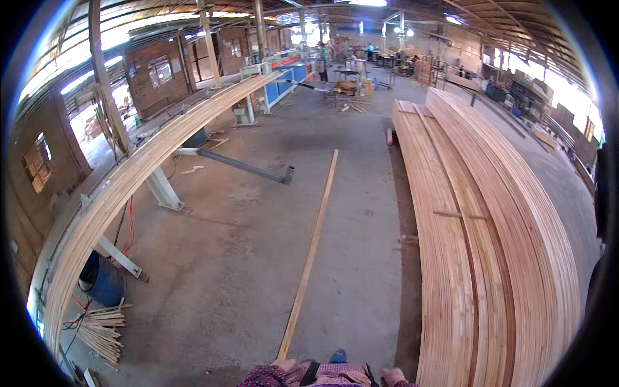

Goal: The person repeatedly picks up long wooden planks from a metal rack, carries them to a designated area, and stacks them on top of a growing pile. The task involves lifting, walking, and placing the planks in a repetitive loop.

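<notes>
A long, narrow wooden strip (314,238) stretches forward from my left hand (284,365) over the concrete floor. My left hand is closed around its near end, at the lower edge of the view. My right hand (392,377) hangs at my right side, apart from the strip, and its nearest neighbour is a long stack of planks (445,277). Its fingers are too small and cut off to make out. Between the hands a blue shoe (338,355) shows below my patterned clothing.
Long boards (155,135) lie along a machine bed on the left, carried by white legs (162,188). A grey metal arm (245,169) juts out from it. Below stand a blue barrel (103,280) and a heap of thin sticks (100,332). Farther off are a blue-and-white machine (277,93) and people.
</notes>
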A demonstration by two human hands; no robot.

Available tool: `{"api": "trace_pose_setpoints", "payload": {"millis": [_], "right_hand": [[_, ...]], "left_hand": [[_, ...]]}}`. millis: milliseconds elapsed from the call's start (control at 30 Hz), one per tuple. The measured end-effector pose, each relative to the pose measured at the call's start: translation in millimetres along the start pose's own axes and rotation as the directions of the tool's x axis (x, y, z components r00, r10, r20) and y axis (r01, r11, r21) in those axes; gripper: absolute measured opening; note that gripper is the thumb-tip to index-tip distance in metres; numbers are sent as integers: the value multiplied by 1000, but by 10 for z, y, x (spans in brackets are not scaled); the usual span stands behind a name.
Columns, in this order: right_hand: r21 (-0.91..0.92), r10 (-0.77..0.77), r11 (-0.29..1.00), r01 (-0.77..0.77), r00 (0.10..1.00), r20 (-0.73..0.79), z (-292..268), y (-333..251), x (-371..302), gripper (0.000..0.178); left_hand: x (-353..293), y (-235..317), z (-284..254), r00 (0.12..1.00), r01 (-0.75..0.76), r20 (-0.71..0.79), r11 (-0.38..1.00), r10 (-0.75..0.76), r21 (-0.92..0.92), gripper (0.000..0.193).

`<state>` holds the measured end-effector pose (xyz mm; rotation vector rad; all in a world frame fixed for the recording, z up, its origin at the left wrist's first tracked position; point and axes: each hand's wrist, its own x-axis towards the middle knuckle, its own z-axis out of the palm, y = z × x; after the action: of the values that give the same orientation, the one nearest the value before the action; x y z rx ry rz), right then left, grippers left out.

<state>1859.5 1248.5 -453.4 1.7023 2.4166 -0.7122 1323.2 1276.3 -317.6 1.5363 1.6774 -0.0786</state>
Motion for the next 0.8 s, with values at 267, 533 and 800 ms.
{"api": "trace_pose_setpoints", "payload": {"millis": [267, 533, 800], "right_hand": [[599, 460, 699, -392, 887, 43, -2850, -577, 2737, 33], [249, 125, 955, -163, 979, 162, -2774, -252, 3854, 20], [84, 11, 996, -34, 966, 259, -2584, -358, 4466, 23]], "left_hand": [[130, 318, -1049, 886, 460, 99, 838, -452, -292, 41], [1760, 784, -2381, 987, 90, -117, 987, -106, -136, 40], [3257, 1211, -4097, 943, 177, -171, 865, -285, -469, 57]]}}
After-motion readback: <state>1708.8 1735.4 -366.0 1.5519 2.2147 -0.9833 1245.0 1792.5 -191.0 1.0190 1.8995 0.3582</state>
